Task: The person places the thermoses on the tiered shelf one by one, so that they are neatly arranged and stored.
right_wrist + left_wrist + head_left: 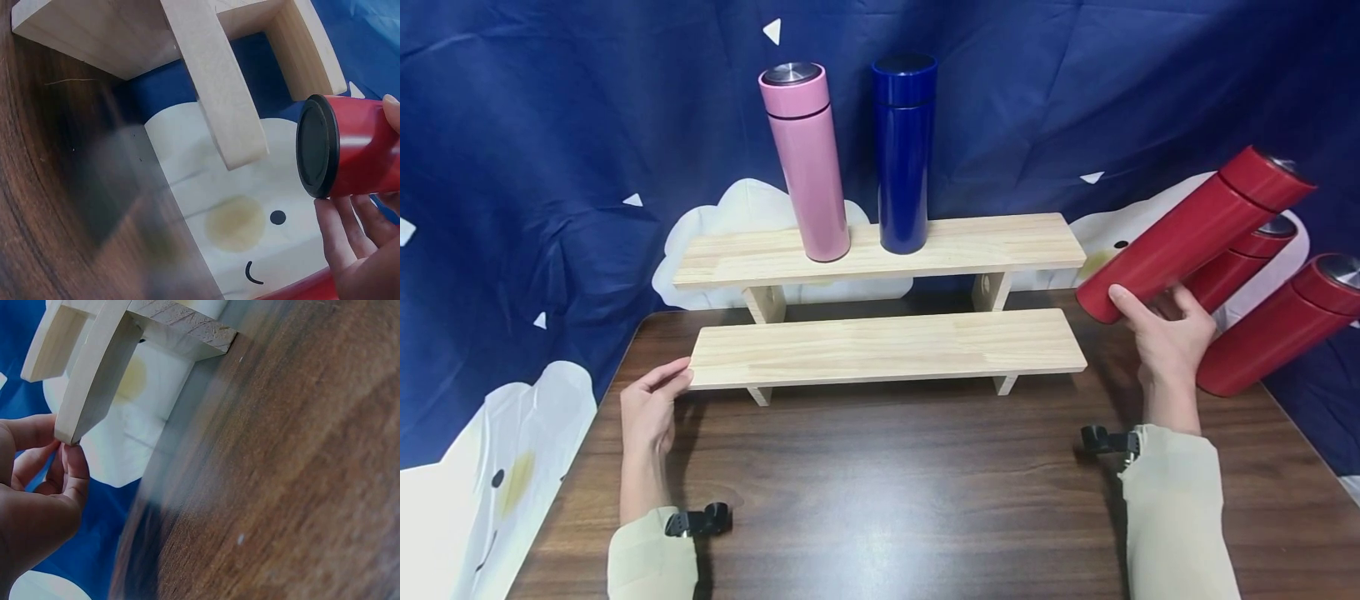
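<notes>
My right hand (1172,342) grips a red thermos bottle (1195,225) near its base, holding it tilted with the steel lid toward the upper right. Its round black bottom (315,147) faces the wooden rack in the right wrist view. At the rack's left end, my left hand (647,408) pinches the corner of the lower shelf board (887,348) between thumb and fingers. On the upper shelf board (1000,237) stand a pink thermos bottle (812,175) and a dark blue thermos bottle (904,167), side by side. No bottle stands on the lower board.
Two more red thermos bottles stand at the right, one partly hidden behind the held bottle and the other (1273,333) beside my right wrist. The rack rests on a brown wooden table (880,483). A blue patterned cloth (550,125) hangs behind.
</notes>
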A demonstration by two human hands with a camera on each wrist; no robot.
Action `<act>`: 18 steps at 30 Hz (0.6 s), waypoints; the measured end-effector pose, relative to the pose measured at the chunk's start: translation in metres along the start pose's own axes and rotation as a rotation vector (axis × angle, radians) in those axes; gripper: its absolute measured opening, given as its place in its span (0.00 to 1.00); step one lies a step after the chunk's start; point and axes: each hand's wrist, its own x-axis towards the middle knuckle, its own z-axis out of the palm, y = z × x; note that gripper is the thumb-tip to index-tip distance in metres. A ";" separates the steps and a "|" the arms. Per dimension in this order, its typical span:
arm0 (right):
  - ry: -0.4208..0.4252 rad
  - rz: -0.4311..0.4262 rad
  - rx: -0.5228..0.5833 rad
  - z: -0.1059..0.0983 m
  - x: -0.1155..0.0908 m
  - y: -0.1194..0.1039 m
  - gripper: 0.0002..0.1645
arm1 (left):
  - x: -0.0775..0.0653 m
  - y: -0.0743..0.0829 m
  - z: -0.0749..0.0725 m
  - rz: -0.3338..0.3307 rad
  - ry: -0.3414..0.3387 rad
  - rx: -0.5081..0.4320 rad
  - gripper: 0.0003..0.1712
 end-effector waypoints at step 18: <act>-0.067 -0.111 0.024 0.010 -0.008 -0.008 0.34 | 0.001 0.001 0.000 -0.017 0.003 0.014 0.16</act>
